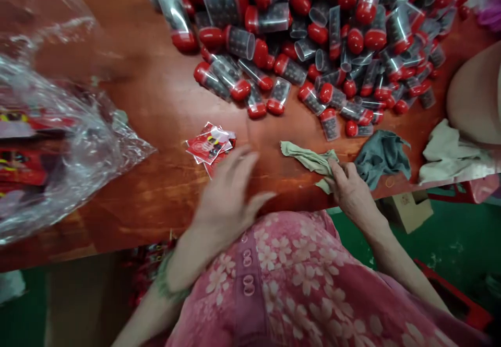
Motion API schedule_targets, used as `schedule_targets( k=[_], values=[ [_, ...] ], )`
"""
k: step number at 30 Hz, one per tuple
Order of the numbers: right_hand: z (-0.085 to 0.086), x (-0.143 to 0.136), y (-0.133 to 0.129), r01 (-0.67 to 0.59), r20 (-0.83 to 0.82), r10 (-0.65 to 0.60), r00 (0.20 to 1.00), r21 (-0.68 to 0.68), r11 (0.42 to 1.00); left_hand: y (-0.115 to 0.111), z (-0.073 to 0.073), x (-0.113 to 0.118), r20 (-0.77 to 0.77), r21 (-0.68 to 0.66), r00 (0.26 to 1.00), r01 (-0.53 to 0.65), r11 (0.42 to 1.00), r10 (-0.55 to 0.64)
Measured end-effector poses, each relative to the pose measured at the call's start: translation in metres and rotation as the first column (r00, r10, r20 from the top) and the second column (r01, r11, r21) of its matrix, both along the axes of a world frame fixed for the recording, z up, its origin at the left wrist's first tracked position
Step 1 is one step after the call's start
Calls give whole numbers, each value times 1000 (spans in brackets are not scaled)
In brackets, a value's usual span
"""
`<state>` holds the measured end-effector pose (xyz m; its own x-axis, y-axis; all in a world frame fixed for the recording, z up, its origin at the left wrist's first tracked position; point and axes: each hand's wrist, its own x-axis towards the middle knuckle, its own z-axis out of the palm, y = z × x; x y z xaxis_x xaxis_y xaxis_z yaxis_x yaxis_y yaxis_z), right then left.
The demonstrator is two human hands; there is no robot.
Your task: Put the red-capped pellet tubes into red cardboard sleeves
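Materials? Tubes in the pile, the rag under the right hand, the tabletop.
Tubes: clear glossy plastic by the look, see-through walls with glare, red shiny caps.
Rag: soft woven cloth, matte pale green, creased; right hand rests on it.
Tabletop: probably lacquered wood, reddish grain with sheen.

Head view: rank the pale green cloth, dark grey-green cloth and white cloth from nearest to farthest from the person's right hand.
1. Pale green cloth, under the right hand fingertips, extending to their left.
2. Dark grey-green cloth, just right of the hand.
3. White cloth, far right table edge.
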<state>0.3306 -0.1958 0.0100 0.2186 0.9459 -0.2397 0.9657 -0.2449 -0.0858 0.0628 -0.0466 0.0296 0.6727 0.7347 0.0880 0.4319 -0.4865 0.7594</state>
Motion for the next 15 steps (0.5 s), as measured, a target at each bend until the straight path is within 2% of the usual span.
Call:
schedule_targets(
  k=[1,3,5,6,8,10,12,13,14,15],
  values=[
    [-7,1,-1,2,-16,-2,1000,40,999,4,-9,28,-97,71,987,133,989,-126],
    [-13,3,1,-7,-69,17,998,144,990,7,-18,73,-235,187,922,355,916,-309],
    [-9,4,6,-4,-150,47,988,277,961,5,-21,102,-319,205,855,484,851,-409],
    [-3,4,9,14,-192,54,980,339,941,3,-21,112,-320,184,841,508,842,-437],
    [14,1,15,75,-259,51,964,453,888,1,-24,125,-223,89,858,490,867,-462],
    [33,-5,20,155,-277,13,961,575,803,0,-27,136,-43,-62,898,436,898,-438],
    [46,-10,23,180,-222,-35,974,678,713,0,-28,144,98,-209,912,411,887,-399],
    [47,-11,24,167,-182,-54,982,696,698,-1,-28,146,118,-260,910,415,872,-398],
    [44,-11,24,147,-142,-67,988,690,709,-1,-26,145,101,-287,905,425,859,-414],
    [37,-10,23,126,-112,-69,991,652,748,-2,-23,141,53,-288,898,433,854,-438]
  ],
)
